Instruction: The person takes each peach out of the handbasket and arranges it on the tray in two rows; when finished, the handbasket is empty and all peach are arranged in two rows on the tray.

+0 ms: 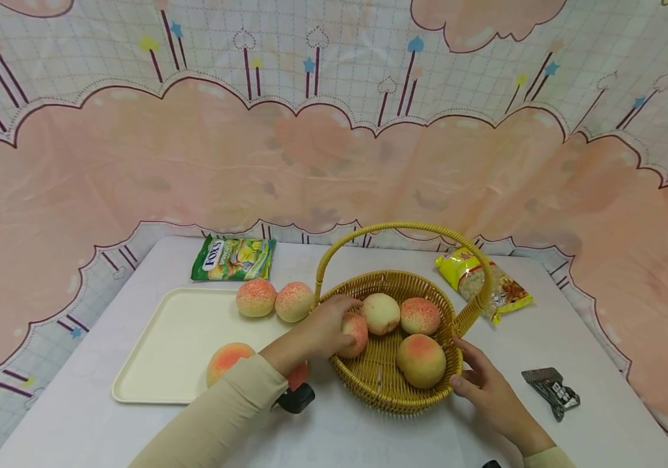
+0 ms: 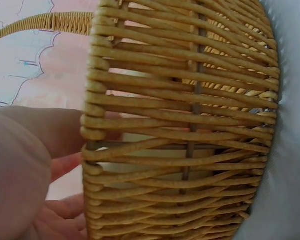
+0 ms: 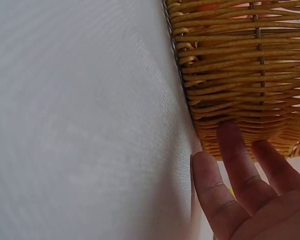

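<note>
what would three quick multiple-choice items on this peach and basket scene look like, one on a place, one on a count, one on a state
1. Where does the green candy bag lie?
A. inside the basket
B. on the table beyond the tray
C. on the tray

2. How many peaches are in the wicker basket, counting the one being gripped?
A. two
B. four
C. six

3. What is the right hand doing?
A. resting straight fingers against the basket's outer wall
B. gripping the basket handle
C. holding a peach

Answers:
1 B: the bag sits on the white table past the far edge of the cream tray.
2 B: three peaches lie loose and the left hand grips a fourth peach over the basket.
3 A: the right wrist view shows straight fingers on the weave.
</note>
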`<action>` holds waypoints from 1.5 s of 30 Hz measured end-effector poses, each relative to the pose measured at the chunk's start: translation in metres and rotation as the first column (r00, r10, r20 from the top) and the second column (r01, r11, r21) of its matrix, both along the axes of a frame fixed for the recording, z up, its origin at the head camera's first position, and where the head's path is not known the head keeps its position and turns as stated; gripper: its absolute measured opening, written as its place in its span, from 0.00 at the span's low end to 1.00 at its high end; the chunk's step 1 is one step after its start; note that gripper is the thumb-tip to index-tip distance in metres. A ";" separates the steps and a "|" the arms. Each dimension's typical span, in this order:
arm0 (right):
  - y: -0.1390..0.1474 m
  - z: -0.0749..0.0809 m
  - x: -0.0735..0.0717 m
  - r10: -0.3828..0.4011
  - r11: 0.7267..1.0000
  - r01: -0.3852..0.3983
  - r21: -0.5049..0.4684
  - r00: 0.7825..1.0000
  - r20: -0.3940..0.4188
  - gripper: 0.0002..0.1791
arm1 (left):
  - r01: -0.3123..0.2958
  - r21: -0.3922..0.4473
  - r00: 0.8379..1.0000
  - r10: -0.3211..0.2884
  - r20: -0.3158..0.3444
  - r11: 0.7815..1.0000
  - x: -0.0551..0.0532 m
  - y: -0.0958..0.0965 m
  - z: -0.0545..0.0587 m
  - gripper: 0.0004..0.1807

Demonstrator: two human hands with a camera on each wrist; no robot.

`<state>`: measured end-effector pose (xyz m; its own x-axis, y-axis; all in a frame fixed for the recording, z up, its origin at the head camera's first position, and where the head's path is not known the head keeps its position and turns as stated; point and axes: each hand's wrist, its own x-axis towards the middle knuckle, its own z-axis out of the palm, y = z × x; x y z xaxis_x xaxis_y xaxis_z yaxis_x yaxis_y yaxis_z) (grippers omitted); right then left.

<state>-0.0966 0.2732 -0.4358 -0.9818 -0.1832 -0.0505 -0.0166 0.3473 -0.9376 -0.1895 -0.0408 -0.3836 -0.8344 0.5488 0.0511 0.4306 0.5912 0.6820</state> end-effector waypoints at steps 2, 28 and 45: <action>0.000 0.000 0.000 0.005 1.000 -0.005 -0.003 1.000 0.000 0.36 | -0.001 -0.022 1.000 0.001 0.010 1.000 0.000 0.001 0.001 0.35; 0.000 0.001 -0.001 0.005 1.000 -0.005 0.006 1.000 0.016 0.37 | 0.013 -0.172 1.000 -0.013 0.005 0.985 0.001 0.003 0.003 0.39; -0.001 0.001 0.000 -0.010 1.000 0.010 0.004 1.000 0.025 0.37 | 0.081 -0.242 0.995 -0.094 -0.043 0.967 0.000 0.003 0.000 0.36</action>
<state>-0.0965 0.2724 -0.4343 -0.9819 -0.1734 -0.0756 0.0102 0.3506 -0.9365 -0.1898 -0.0383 -0.3833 -0.7820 0.6214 -0.0476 0.5200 0.6927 0.4997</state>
